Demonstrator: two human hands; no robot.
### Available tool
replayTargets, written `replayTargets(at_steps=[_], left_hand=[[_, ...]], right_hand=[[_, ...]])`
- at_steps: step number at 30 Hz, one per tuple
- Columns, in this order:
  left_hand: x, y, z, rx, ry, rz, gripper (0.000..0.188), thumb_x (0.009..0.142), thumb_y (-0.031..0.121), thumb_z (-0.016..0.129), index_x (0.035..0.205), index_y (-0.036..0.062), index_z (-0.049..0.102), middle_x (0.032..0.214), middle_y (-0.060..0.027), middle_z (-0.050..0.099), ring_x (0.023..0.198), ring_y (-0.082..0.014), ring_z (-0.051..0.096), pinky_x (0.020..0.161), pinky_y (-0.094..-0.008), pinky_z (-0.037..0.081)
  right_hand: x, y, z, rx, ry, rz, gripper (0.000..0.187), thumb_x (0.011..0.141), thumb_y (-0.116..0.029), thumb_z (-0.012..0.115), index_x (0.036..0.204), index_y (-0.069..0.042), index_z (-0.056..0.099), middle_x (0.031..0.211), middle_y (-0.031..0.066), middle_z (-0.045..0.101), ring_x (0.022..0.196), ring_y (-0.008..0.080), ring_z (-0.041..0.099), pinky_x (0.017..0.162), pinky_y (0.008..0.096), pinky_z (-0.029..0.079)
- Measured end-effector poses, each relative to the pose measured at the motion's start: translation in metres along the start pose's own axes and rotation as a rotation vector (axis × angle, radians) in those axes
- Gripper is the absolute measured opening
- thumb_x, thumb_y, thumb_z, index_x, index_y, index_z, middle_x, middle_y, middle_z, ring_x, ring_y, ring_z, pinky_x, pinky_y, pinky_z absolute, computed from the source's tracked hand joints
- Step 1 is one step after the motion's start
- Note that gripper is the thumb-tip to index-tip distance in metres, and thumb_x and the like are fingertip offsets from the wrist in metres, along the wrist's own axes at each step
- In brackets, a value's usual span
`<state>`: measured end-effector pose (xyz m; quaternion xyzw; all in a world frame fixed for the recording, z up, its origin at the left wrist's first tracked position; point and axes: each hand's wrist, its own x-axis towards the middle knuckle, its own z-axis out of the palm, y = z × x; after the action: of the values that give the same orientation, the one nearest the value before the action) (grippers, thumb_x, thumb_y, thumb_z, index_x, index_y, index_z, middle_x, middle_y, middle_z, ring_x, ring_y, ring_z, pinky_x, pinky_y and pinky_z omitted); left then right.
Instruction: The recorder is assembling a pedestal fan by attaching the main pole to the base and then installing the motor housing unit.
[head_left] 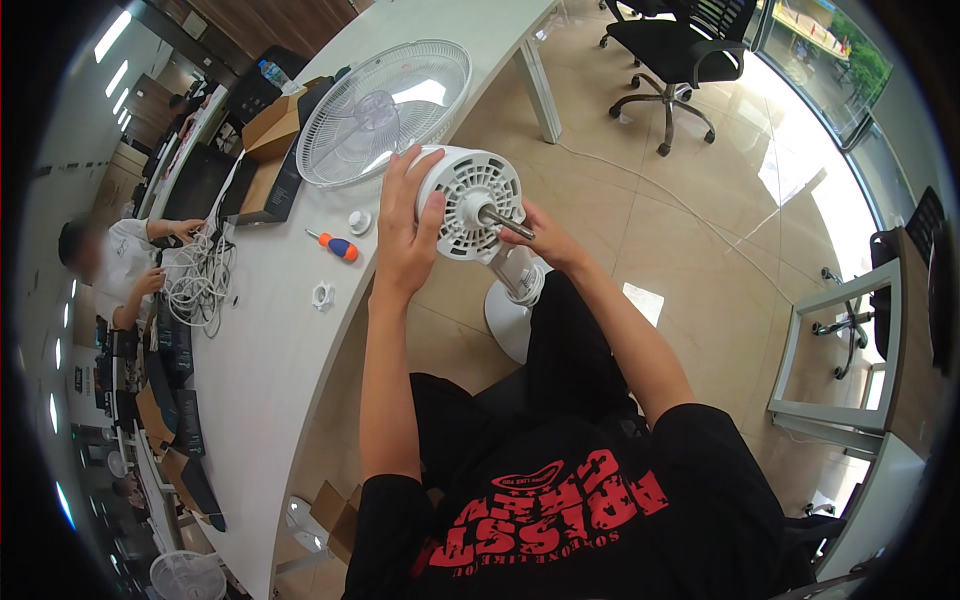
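A white fan motor head (470, 185) with a slotted round face is held between my hands, its metal shaft (505, 222) pointing toward me and to the right. My left hand (408, 215) clasps the housing's left side, thumb by the slotted face. On the lower right side my right hand (548, 238) grips the housing near the shaft; some of its fingers are hidden behind. Below the head, the fan's neck runs down to a round white base (507, 325) by my legs. A white fan grille (385, 112) with translucent blades lies on the table to the left.
On the white table (262, 370) lie an orange-and-blue screwdriver (333, 245), a white round cap (360, 221) and a white plastic nut (323, 295). An open cardboard box (268, 160) stands behind them. Across the table, a person handles tangled white cables (200, 280). Office chairs stand at the far right.
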<state>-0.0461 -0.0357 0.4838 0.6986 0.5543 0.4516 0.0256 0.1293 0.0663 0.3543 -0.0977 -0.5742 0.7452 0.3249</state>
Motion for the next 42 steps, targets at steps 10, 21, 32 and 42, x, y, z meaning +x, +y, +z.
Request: replayTargets(at_steps=[10, 21, 32, 42], left_hand=[[0.002, 0.018, -0.004, 0.236, 0.001, 0.04, 0.041, 0.095, 0.029, 0.054, 0.132, 0.0109, 0.057, 0.144, -0.0166, 0.048, 0.142, -0.0399, 0.033, 0.116, -0.0634, 0.016], [0.015, 0.008, 0.01, -0.01, 0.058, 0.053, 0.026, 0.094, 0.035, 0.054, 0.102, 0.0183, 0.073, 0.11, -0.0007, 0.071, 0.116, -0.0243, 0.059, 0.113, -0.065, 0.019], [0.009, 0.002, 0.022, -0.111, 0.181, 0.101, 0.021, 0.094, 0.03, 0.055, 0.1, 0.0219, 0.074, 0.102, 0.0006, 0.072, 0.109, -0.0209, 0.062, 0.112, -0.0701, 0.016], [0.003, 0.01, 0.019, -0.04, 0.234, 0.06, 0.018, 0.093, 0.027, 0.056, 0.095, 0.0207, 0.074, 0.094, 0.0002, 0.069, 0.107, -0.0193, 0.061, 0.112, -0.0666, 0.015]], right_hand=[[-0.007, 0.035, -0.026, 0.172, 0.028, -0.039, 0.061, 0.093, -0.029, 0.066, 0.144, -0.004, 0.042, 0.137, 0.0069, 0.054, 0.127, 0.018, 0.049, 0.111, 0.0369, 0.035], [-0.015, 0.047, -0.038, 0.182, 0.007, -0.106, 0.063, 0.098, -0.038, 0.055, 0.147, -0.003, 0.038, 0.151, 0.0105, 0.042, 0.14, 0.0255, 0.039, 0.117, 0.0441, 0.026], [-0.095, 0.057, 0.097, -1.032, -0.446, -0.279, 0.014, 0.077, -0.003, 0.073, 0.087, -0.002, 0.063, 0.088, 0.0154, 0.064, 0.079, 0.0329, 0.063, 0.071, 0.0387, 0.051], [0.157, 0.103, 0.211, -1.068, 0.22, -0.525, 0.032, 0.085, -0.017, 0.068, 0.114, -0.004, 0.063, 0.114, 0.0146, 0.062, 0.101, 0.0338, 0.06, 0.09, 0.0441, 0.048]])
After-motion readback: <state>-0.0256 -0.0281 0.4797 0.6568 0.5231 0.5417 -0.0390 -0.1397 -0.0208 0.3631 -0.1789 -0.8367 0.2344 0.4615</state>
